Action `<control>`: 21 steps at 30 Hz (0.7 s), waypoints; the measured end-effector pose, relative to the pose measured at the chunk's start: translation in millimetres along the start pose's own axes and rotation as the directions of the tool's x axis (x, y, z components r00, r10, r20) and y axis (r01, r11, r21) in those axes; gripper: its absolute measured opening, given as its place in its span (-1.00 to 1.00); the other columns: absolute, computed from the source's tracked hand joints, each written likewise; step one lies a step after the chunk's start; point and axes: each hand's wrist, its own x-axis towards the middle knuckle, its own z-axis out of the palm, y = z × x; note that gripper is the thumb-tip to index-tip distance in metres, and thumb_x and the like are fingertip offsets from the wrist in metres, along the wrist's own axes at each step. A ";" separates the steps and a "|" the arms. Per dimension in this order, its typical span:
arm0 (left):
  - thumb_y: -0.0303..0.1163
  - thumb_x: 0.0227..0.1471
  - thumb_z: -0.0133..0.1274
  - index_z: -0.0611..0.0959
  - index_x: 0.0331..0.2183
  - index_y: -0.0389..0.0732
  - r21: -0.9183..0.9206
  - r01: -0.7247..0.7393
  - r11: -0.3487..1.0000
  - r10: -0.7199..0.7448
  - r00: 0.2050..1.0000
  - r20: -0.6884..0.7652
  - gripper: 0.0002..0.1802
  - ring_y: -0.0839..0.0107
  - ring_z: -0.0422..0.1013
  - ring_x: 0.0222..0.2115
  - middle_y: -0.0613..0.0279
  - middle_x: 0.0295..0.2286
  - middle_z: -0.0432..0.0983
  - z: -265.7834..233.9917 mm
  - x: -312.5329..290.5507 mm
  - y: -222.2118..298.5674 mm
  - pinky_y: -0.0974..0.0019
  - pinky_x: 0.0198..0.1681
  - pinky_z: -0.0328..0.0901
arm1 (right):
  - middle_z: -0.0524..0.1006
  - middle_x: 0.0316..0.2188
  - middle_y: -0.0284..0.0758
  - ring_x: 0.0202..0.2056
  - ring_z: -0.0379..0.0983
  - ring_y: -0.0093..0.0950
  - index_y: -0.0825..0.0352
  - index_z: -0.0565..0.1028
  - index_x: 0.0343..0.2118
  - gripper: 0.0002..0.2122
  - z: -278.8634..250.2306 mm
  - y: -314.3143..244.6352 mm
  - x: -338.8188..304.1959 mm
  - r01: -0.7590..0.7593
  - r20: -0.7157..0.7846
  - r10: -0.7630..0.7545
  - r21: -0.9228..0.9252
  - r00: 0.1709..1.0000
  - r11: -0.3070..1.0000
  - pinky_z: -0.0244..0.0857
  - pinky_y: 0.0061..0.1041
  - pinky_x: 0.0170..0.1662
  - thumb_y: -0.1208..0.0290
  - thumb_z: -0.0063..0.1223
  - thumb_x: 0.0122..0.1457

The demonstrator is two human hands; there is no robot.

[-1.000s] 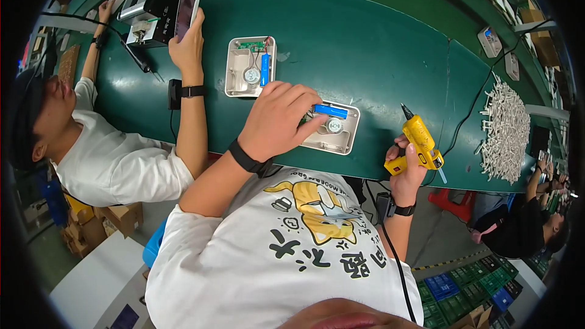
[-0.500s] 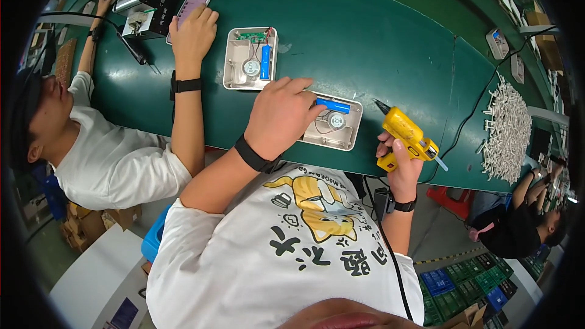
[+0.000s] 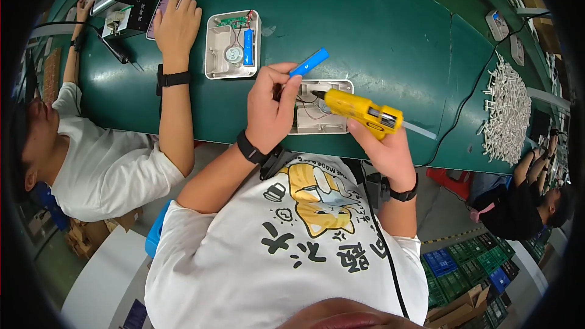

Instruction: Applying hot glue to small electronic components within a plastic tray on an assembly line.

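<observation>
Pinched between the fingers of my left hand [image 3: 274, 100] is a blue cylindrical battery [image 3: 312, 61], raised and tilted above an open white plastic housing [image 3: 334, 127]. My right hand [image 3: 385, 146] grips a yellow glue gun [image 3: 359, 109] with a clear glue stick out of its back end. The dark nozzle points into the housing, just below the lifted battery. Inside the housing, thin wires show, and a round part is mostly covered by the glue gun. My left hand hides the housing's left side.
A second open housing [image 3: 213, 72] with a blue battery, green board and round part lies to the left. Beside it, a co-worker's hand [image 3: 178, 27] touches a phone [image 3: 159, 7]. A soldering iron [image 3: 116, 50], a black cord and a pile of small white parts [image 3: 507, 113] share the green table.
My left hand has lifted the battery out of its place in the housing. The glue gun has moved left, and its nozzle is now over the housing.
</observation>
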 end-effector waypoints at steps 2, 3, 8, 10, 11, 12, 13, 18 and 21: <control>-0.56 0.38 0.11 0.45 -0.21 -0.29 -0.068 -0.012 0.998 0.009 0.999 -0.034 -0.86 0.50 0.61 -0.27 0.01 -0.06 0.64 -0.3 3.2 -4.8 0.42 -0.28 0.44 | 0.72 -0.26 -0.28 -0.33 0.62 -0.48 0.42 0.66 -0.06 -0.78 6.7 -3.5 10.8 0.048 0.015 -0.046 -0.101 0.999 0.994 0.48 -0.44 -0.26 0.41 0.29 0.33; -0.56 0.39 0.11 0.44 -0.20 -0.30 -0.078 -0.017 0.997 0.015 1.000 -0.018 -0.86 0.49 0.61 -0.24 0.01 -0.06 0.64 -1.0 3.6 -5.7 0.42 -0.27 0.44 | 0.72 -0.29 -0.27 -0.34 0.61 -0.49 0.45 0.66 -0.09 -0.79 9.2 -4.7 14.8 0.099 0.031 -0.094 -0.198 0.995 0.975 0.46 -0.47 -0.26 0.41 0.30 0.33; -0.57 0.42 0.02 0.41 -0.15 -0.29 -0.098 0.009 0.995 -0.003 0.998 0.062 -0.90 0.35 0.62 -0.07 -0.02 -0.02 0.58 -4.5 1.9 -3.0 0.37 -0.08 0.47 | 0.70 -0.37 -0.21 -0.38 0.61 -0.46 0.50 0.66 -0.16 -0.81 16.2 -13.6 19.6 0.116 0.052 -0.105 -0.341 0.993 0.933 0.45 -0.48 -0.27 0.43 0.30 0.32; -0.58 0.44 -0.01 0.40 -0.13 -0.28 -0.099 0.029 0.995 -0.020 0.996 0.088 -0.91 0.29 0.62 -0.01 -0.03 -0.01 0.55 -5.5 1.3 -2.8 0.34 0.00 0.47 | 0.71 -0.36 -0.23 -0.38 0.60 -0.48 0.49 0.66 -0.14 -0.80 14.9 -12.6 18.8 0.120 0.067 -0.103 -0.343 0.992 0.932 0.45 -0.48 -0.27 0.43 0.30 0.33; -0.58 0.43 0.00 0.41 -0.13 -0.28 -0.099 0.024 0.995 -0.015 0.996 0.087 -0.91 0.31 0.62 -0.02 -0.03 -0.01 0.55 -5.4 1.0 -3.2 0.34 -0.01 0.47 | 0.71 -0.35 -0.25 -0.38 0.60 -0.50 0.49 0.66 -0.13 -0.79 13.2 -12.0 17.5 0.122 0.079 -0.101 -0.345 0.992 0.931 0.45 -0.48 -0.27 0.42 0.30 0.33; -0.58 0.43 0.01 0.41 -0.14 -0.28 -0.099 0.020 0.995 -0.011 0.996 0.086 -0.91 0.32 0.62 -0.03 -0.03 -0.01 0.55 -5.4 0.8 -3.8 0.34 -0.01 0.47 | 0.71 -0.35 -0.26 -0.38 0.59 -0.51 0.49 0.66 -0.11 -0.78 11.8 -11.4 16.1 0.124 0.091 -0.098 -0.347 0.991 0.930 0.45 -0.48 -0.27 0.42 0.30 0.33; -0.58 0.42 0.02 0.42 -0.14 -0.28 -0.099 0.015 0.995 -0.007 0.996 0.087 -0.91 0.33 0.62 -0.04 -0.03 0.00 0.56 -5.2 0.4 -4.2 0.35 -0.02 0.47 | 0.71 -0.35 -0.26 -0.38 0.59 -0.51 0.49 0.66 -0.11 -0.78 10.7 -12.0 14.7 0.122 0.091 -0.096 -0.348 0.991 0.930 0.45 -0.48 -0.27 0.42 0.30 0.33; -0.55 0.30 0.23 0.49 -0.23 -0.27 -0.004 0.001 1.000 -0.001 1.000 -0.008 -0.81 0.40 0.63 -0.21 0.04 -0.11 0.68 -4.0 0.9 -3.4 0.36 -0.24 0.47 | 0.71 -0.31 -0.36 -0.34 0.56 -0.61 0.47 0.65 -0.05 -0.76 1.6 -18.6 5.2 -0.051 0.047 0.060 -0.173 0.997 0.984 0.44 -0.52 -0.27 0.40 0.31 0.35; -0.56 0.16 0.35 0.53 -0.27 -0.25 0.193 -0.291 0.937 0.299 0.954 -0.008 -0.74 0.25 0.64 -0.22 0.06 -0.16 0.72 -7.0 4.0 1.0 0.29 -0.22 0.49 | 0.69 -0.29 -0.40 -0.31 0.53 -0.67 0.46 0.65 -0.02 -0.74 -9.1 -19.2 -4.0 -0.137 0.030 0.139 -0.076 0.990 0.988 0.42 -0.56 -0.26 0.39 0.31 0.35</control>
